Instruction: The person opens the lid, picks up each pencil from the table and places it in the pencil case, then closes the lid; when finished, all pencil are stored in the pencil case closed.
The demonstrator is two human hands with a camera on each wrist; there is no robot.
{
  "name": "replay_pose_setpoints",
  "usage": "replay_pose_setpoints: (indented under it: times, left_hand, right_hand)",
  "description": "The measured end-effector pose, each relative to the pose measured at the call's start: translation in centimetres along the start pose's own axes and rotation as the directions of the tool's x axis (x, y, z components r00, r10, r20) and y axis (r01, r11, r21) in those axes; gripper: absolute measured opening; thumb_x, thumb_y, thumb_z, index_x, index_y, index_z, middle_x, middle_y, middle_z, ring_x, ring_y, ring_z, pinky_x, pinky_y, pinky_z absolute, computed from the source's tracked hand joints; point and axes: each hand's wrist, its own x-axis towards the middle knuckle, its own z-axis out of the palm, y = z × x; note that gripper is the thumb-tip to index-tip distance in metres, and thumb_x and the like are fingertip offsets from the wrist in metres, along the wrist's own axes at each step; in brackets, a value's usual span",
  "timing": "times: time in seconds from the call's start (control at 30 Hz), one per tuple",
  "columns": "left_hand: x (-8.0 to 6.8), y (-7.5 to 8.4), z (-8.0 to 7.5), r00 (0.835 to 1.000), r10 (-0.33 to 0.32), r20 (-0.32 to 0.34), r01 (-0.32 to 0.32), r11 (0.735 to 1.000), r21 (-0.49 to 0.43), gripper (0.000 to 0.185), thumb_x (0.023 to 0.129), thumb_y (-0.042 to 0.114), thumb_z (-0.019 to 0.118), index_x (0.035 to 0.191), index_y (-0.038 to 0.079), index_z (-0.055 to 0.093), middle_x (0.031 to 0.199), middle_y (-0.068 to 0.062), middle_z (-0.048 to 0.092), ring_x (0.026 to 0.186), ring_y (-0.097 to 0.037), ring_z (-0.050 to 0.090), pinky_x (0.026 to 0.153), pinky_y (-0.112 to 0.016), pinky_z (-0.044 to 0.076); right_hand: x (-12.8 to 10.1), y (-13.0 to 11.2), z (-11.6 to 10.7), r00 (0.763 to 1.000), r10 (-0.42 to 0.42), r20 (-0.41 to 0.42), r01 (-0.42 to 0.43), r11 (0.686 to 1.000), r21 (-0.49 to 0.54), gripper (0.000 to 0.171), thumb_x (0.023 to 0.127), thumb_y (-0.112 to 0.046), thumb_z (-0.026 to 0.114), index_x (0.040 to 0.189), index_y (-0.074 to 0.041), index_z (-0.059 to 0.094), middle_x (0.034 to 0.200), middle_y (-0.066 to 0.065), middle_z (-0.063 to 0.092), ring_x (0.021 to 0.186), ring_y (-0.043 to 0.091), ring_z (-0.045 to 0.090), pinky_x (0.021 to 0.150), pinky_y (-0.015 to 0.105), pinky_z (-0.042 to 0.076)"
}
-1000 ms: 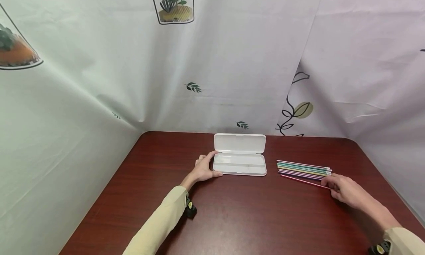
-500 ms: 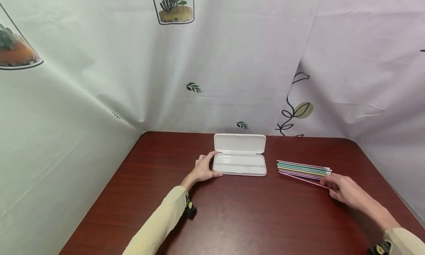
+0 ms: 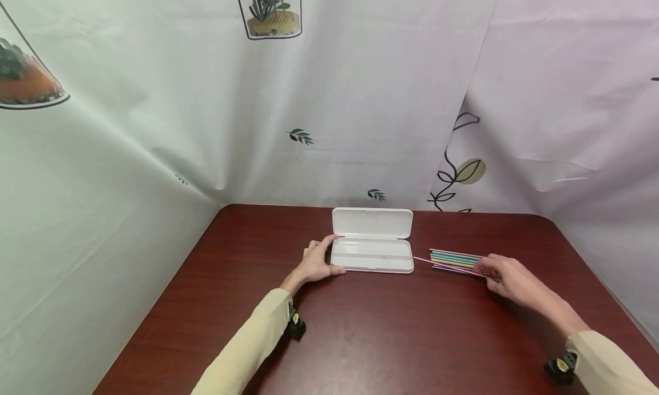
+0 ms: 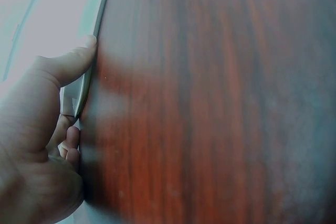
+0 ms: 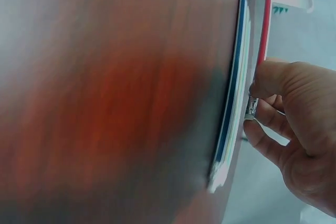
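A white pencil case (image 3: 369, 262) lies on the table with its lid (image 3: 372, 222) raised at the back. My left hand (image 3: 312, 263) grips the case's left end, thumb at the front edge and fingers toward the back; in the left wrist view the thumb (image 4: 76, 62) presses on its rim. A red pencil (image 5: 266, 22) is pinched near its metal eraser end by my right hand (image 3: 511, 278). It is held above the other pencils (image 3: 453, 259), its far tip by the case's right edge. Those pencils lie side by side, their right ends hidden by the hand in the head view.
The case has a long compartment at the back and two smaller ones in front. The dark red-brown wooden table (image 3: 391, 332) reaches back to a pale printed cloth (image 3: 381, 98) hanging behind it.
My right hand has lifted the red pencil from the front of the row and carried it left and slightly back toward the case. The left hand keeps its place on the case.
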Motion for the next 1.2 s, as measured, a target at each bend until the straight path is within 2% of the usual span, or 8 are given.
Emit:
replay_pose_setpoints:
  times: [0.13,0.37,0.7,0.97,1.2]
  left_hand:
    - [-0.2,0.1,-0.1,1.0,-0.002,0.0,0.002,1.0,0.004,0.089,0.075,0.032,0.089,0.15,0.017,0.043,0.126,-0.017,0.055,0.117,-0.034,0.043,0.093,-0.051,0.036]
    - [-0.2,0.3,0.0,1.0,0.003,-0.003,-0.003,1.0,0.022,0.09,0.074,0.032,0.089,0.149,0.016,0.043,0.124,-0.016,0.057,0.116,-0.033,0.044,0.092,-0.048,0.034]
    - [-0.2,0.4,-0.1,1.0,-0.013,-0.008,0.014,1.0,0.015,0.089,0.074,0.029,0.09,0.149,0.017,0.044,0.123,-0.017,0.057,0.117,-0.033,0.043,0.093,-0.048,0.034]
    - [-0.2,0.2,0.1,1.0,-0.002,-0.007,0.002,1.0,0.029,0.089,0.073,0.031,0.09,0.149,0.017,0.044,0.122,-0.016,0.057,0.116,-0.034,0.044,0.092,-0.048,0.035]
    - [-0.2,0.2,0.0,1.0,0.002,-0.013,-0.001,0.999,0.033,0.09,0.073,0.031,0.09,0.148,0.016,0.044,0.121,-0.016,0.058,0.116,-0.033,0.045,0.092,-0.047,0.034]
  right_hand:
    - [1.8,-0.7,0.4,0.999,0.018,0.031,-0.019,1.0,0.018,0.036,0.071,0.011,0.072,0.094,-0.016,0.069,0.079,-0.013,0.05,0.07,0.004,0.045,0.059,0.026,0.039]
    - [4.8,-1.8,1.5,0.999,-0.025,0.021,0.024,0.999,0.035,0.034,0.07,0.01,0.068,0.093,-0.014,0.069,0.078,-0.01,0.051,0.07,0.007,0.046,0.06,0.028,0.039]
    - [8.3,-3.1,2.9,0.995,0.002,0.103,-0.005,1.0,0.028,0.031,0.074,0.009,0.068,0.095,-0.013,0.069,0.08,-0.006,0.053,0.071,0.012,0.049,0.063,0.033,0.043]
    - [10.2,-4.2,4.2,0.995,-0.032,0.098,0.025,0.997,0.067,0.029,0.073,0.011,0.067,0.093,-0.011,0.071,0.078,-0.007,0.054,0.071,0.013,0.049,0.063,0.033,0.043]
    - [11.6,-4.9,4.9,0.991,-0.021,0.132,0.009,0.996,0.085,0.029,0.075,0.011,0.067,0.094,-0.012,0.071,0.08,-0.005,0.056,0.071,0.014,0.049,0.064,0.032,0.043]
